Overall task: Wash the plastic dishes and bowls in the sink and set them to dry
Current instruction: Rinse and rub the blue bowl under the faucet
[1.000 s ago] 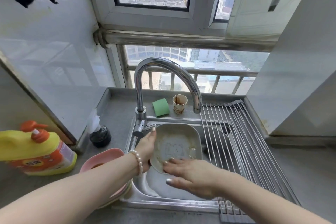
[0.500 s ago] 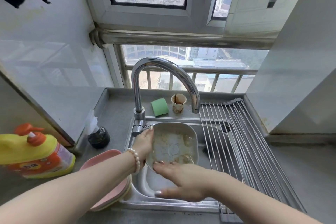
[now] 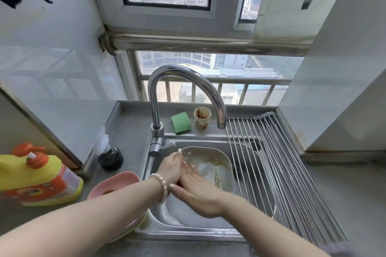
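Item: grey rounded-square plastic dish (image 3: 211,168), soiled with brown residue, held tilted over the stainless steel sink basin (image 3: 188,213), below and left of the curved chrome faucet's (image 3: 183,92) spout.

Left hand (image 3: 170,168): curled round the dish's left rim, gripping it.

Right hand (image 3: 197,186): fingers extended and blurred, laid flat against the dish's inner face; nothing is pinched.

Step judged: the dish's inside is being rubbed by hand. No running water can be made out. Next, a rinse under the spout is likely called for, then a transfer to the steel roll-up drying rack (image 3: 277,175) covering the sink's right part.

Edges and room: the rack lies bare just right of the dish. A pink plastic dish (image 3: 113,183), stacked with others, overhangs the sink's left edge, near the left forearm. The faucet lever stands close to the left fingertips.
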Demonstrator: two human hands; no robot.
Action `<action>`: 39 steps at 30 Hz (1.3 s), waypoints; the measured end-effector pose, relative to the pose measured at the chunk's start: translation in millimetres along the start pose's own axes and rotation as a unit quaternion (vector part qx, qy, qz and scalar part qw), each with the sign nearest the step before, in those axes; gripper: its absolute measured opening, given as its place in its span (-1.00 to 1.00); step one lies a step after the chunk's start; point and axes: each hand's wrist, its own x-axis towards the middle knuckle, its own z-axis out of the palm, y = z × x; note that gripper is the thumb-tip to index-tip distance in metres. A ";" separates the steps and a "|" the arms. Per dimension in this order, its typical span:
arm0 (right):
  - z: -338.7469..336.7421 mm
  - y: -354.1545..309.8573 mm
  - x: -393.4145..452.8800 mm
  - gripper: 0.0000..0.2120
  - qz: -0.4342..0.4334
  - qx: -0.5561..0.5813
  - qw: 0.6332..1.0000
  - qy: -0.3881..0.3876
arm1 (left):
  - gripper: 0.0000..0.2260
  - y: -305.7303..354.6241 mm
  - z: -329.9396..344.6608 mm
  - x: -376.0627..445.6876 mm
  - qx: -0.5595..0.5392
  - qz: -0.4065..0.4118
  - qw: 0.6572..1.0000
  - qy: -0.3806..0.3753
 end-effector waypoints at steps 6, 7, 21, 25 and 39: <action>-10.9 31.2 -38.3 -0.49 -0.076 -0.198 0.974 0.076 | -0.78 -2.5 -21.2 5.8 0.046 -0.007 0.999 0.019; -14.6 42.1 -39.6 -0.45 -0.116 -0.236 0.948 0.177 | -0.82 0.6 -21.1 3.7 0.024 -0.026 0.999 0.016; -33.1 61.8 19.5 -0.80 0.179 0.600 0.562 0.540 | -0.33 1.2 10.9 -24.7 -0.117 0.038 0.987 -0.099; -34.7 71.3 37.6 -0.82 0.283 0.544 0.606 0.507 | -0.52 -2.2 14.9 -28.7 -0.183 0.038 0.980 -0.076; 34.0 76.1 21.8 -0.25 0.009 -0.049 0.943 0.329 | -0.54 -21.7 9.8 19.4 -0.202 -0.126 0.957 0.163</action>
